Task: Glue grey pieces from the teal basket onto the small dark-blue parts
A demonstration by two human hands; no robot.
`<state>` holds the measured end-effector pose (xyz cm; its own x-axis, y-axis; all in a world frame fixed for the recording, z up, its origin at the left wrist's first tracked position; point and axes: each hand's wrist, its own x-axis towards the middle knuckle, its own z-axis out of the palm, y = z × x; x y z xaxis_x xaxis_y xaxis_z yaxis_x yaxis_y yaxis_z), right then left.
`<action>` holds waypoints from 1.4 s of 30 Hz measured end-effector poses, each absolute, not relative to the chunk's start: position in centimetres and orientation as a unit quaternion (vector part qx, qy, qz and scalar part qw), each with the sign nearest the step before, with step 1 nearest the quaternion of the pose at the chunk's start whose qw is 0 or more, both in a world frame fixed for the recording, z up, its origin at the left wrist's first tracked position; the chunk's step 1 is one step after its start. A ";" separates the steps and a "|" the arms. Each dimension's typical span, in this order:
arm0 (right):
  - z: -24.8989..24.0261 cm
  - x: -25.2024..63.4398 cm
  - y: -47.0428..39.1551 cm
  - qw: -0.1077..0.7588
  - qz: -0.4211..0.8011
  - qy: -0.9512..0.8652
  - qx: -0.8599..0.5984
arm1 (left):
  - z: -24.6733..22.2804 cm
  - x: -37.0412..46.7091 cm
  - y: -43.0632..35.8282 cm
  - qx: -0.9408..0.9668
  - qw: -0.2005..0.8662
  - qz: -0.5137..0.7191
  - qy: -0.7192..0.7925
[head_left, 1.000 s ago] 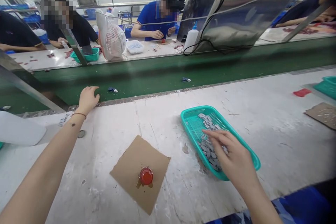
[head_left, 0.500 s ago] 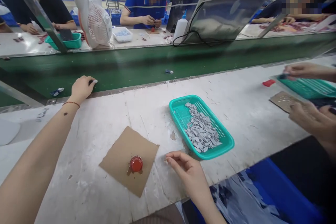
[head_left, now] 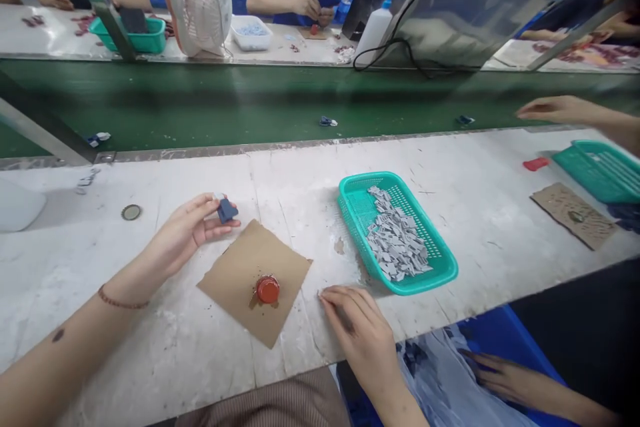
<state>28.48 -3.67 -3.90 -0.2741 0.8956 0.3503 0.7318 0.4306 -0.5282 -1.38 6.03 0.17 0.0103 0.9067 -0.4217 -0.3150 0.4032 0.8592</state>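
Between the fingers of my left hand (head_left: 200, 223) is a small dark blue piece (head_left: 227, 211) with a whitish end, held above the table left of the cardboard. My right hand (head_left: 361, 320) rests near the table's front edge, thumb and forefinger pinched; whatever is between them is too small to make out. A red cap (head_left: 267, 289) with wet reddish liquid round it sits on the square brown cardboard (head_left: 235, 267), between my hands. Beyond my right hand, a green basket (head_left: 349, 227) holds many small grey pieces (head_left: 400, 240).
A green belt (head_left: 225, 107) carrying small blue pieces runs behind the table. At the right are a co-worker's hand (head_left: 565, 109), cardboard (head_left: 575, 215) and a green basket (head_left: 597, 167). Another hand (head_left: 515, 380) reaches into a blue bin (head_left: 520, 333). A metal disc (head_left: 131, 212) lies left.
My left hand has come back from the belt's edge towards the cardboard with the blue piece. The view has shifted. A co-worker's hand is over the belt's edge, another in the bin.
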 end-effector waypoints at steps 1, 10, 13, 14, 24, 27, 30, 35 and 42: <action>-3.9 28.5 -3.7 0.298 0.121 -0.795 -0.514 | 0.1 -1.1 5.2 0.273 0.669 0.459 0.518; -3.7 28.7 -3.4 0.245 0.054 -0.815 -0.523 | -0.9 -0.7 1.3 0.235 0.744 0.430 0.455; -3.7 28.6 -3.2 0.233 0.052 -0.824 -0.514 | -1.2 -0.8 0.9 0.224 0.752 0.433 0.443; -3.7 28.6 -3.2 0.227 0.056 -0.828 -0.510 | -1.3 -0.8 0.8 0.222 0.754 0.435 0.439; -2.8 28.5 -2.4 0.209 0.098 -0.824 -0.518 | -1.5 -0.8 0.3 0.236 0.770 0.437 0.401; -1.6 27.4 -2.1 0.230 0.150 -0.796 -0.540 | -1.7 -0.7 0.2 0.240 0.761 0.447 0.404; -0.2 25.3 -1.8 0.255 0.184 -0.793 -0.522 | -1.9 -0.6 0.1 0.248 0.754 0.454 0.405; 1.3 22.0 -1.2 0.234 0.182 -0.849 -0.437 | -1.7 -0.7 0.2 0.276 0.740 0.438 0.429; 1.1 20.9 -0.8 0.169 0.122 -0.895 -0.393 | -1.8 -1.0 0.3 0.275 0.735 0.431 0.445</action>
<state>20.87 -0.79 1.14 -0.6332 0.7458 0.2069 0.6631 0.6606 -0.3521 -0.98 0.27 -1.83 0.2330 0.8784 -0.4174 -0.3886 0.4775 0.7880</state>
